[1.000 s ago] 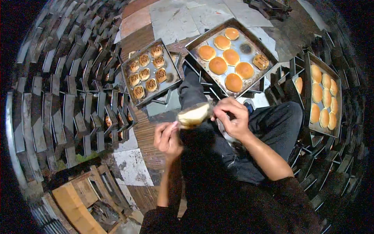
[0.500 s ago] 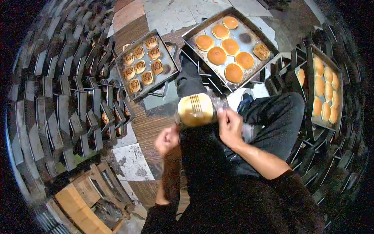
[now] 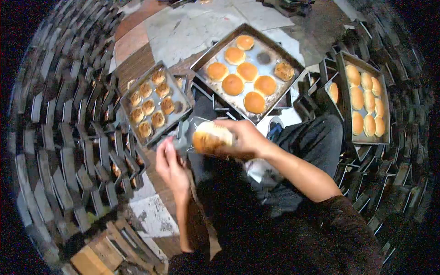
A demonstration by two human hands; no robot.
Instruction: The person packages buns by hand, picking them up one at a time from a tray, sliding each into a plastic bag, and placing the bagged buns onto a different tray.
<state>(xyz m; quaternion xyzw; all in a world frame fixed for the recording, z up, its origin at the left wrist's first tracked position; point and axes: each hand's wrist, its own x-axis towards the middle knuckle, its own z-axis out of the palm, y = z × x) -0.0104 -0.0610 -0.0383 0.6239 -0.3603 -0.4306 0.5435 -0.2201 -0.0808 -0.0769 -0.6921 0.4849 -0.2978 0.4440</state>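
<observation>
A bun (image 3: 212, 137) in a clear plastic bag is held above my lap, its pale and browned sides showing, slightly blurred. My right hand (image 3: 245, 140) wraps round it from the right. The loose end of the bag (image 3: 184, 134) sticks out to the left, and the fingertips of my left hand (image 3: 172, 167) are closed at it. Beyond my hands, a smaller tray (image 3: 182, 110) carries several buns with dark swirled tops. A larger tray (image 3: 206, 62) behind it bears several smooth golden buns and one darker bun (image 3: 284, 71).
Stacked metal trays (image 3: 87, 165) rise on the left. More stacks stand on the right, where an upper tray (image 3: 384, 123) holds several golden buns. A wooden crate (image 3: 110, 247) lies at lower left. Crumpled clear plastic (image 3: 261, 172) rests by my right leg.
My right hand has moved left and now wraps the bagged bun instead of pinching one end of its bag. The bun has turned and shifted left; my left hand has also moved left.
</observation>
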